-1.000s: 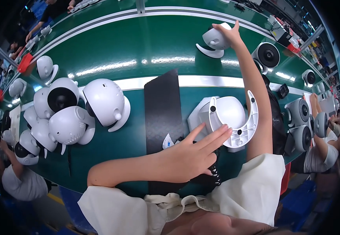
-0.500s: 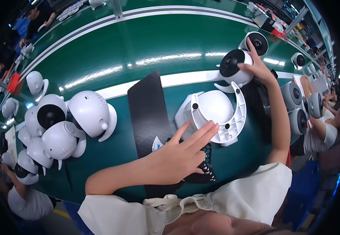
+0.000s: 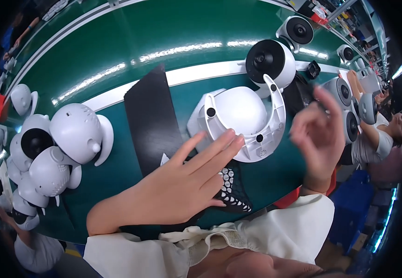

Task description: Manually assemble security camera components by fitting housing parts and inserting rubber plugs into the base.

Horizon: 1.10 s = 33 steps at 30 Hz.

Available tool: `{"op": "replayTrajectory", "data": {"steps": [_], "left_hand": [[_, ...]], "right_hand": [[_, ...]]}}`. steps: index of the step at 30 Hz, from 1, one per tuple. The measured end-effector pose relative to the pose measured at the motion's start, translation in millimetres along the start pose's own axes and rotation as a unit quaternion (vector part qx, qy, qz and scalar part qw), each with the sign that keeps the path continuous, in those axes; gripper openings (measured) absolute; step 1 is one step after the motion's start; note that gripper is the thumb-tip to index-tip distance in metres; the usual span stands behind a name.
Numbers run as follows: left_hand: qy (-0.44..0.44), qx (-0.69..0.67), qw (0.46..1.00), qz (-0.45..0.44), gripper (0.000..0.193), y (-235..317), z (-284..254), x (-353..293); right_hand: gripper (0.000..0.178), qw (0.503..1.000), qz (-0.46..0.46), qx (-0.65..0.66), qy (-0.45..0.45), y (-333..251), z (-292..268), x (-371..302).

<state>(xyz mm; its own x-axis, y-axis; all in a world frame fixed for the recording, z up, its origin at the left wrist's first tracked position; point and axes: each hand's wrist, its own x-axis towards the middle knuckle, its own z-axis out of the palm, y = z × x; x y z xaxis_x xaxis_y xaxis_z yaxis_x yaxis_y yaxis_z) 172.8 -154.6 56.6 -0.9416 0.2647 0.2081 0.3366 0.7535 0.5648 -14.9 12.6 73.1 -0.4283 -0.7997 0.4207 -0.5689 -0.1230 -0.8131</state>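
A white rounded device (image 3: 242, 109) lies upturned before me, its curved ribbed base (image 3: 274, 125) uppermost with black round pads on it. My left hand (image 3: 187, 185) reaches in from the left, fingers stretched out flat, the fingertips resting on the base's near edge. Partly beneath that hand lies a black sheet (image 3: 236, 194) with rows of white round spots. My right hand (image 3: 319, 132) is raised to the right of the device, bent-fingered and blurred by motion; nothing shows plainly in it. Beyond the upturned device stands a white round device with a black face (image 3: 265, 61).
A long black sheet (image 3: 150, 120) lies left of the middle. Several white rounded devices (image 3: 76, 129) crowd the left side. More devices (image 3: 299, 30) stand at the far right, near a small black object (image 3: 312, 70). Another person (image 3: 372, 139) sits at the right.
My right hand has left the black-faced device at the back and come down toward me. My left hand stays on the upturned base. The whole view has shifted slightly.
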Motion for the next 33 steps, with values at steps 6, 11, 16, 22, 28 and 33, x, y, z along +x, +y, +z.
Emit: {"op": "replayTrajectory", "data": {"steps": [6,11,16,22,28,33], "left_hand": [[-0.004,0.004,1.0,-0.011,0.031,-6.9,4.9,0.6],[-0.004,0.015,1.0,0.001,0.031,-16.5,11.4,5.8],[-0.002,0.018,1.0,-0.007,0.049,-19.8,10.0,7.1],[-0.002,0.017,1.0,-0.012,0.052,-19.7,10.1,7.9],[-0.002,0.013,1.0,-0.014,0.043,-18.4,9.6,9.2],[-0.006,0.012,1.0,-0.017,0.046,-19.4,10.1,8.2]], "right_hand": [[0.064,0.985,0.022,-0.009,-0.172,6.8,4.9,-2.3],[0.063,0.982,0.067,0.017,-0.174,8.4,0.4,-6.7],[0.063,0.978,0.068,0.02,-0.196,9.5,0.4,-4.1],[0.06,0.979,0.033,-0.022,-0.2,11.3,3.5,-5.2],[0.059,0.983,0.0,-0.036,-0.178,11.7,3.6,-4.9],[0.059,0.982,-0.004,-0.037,-0.183,13.3,4.7,-5.2]]}}
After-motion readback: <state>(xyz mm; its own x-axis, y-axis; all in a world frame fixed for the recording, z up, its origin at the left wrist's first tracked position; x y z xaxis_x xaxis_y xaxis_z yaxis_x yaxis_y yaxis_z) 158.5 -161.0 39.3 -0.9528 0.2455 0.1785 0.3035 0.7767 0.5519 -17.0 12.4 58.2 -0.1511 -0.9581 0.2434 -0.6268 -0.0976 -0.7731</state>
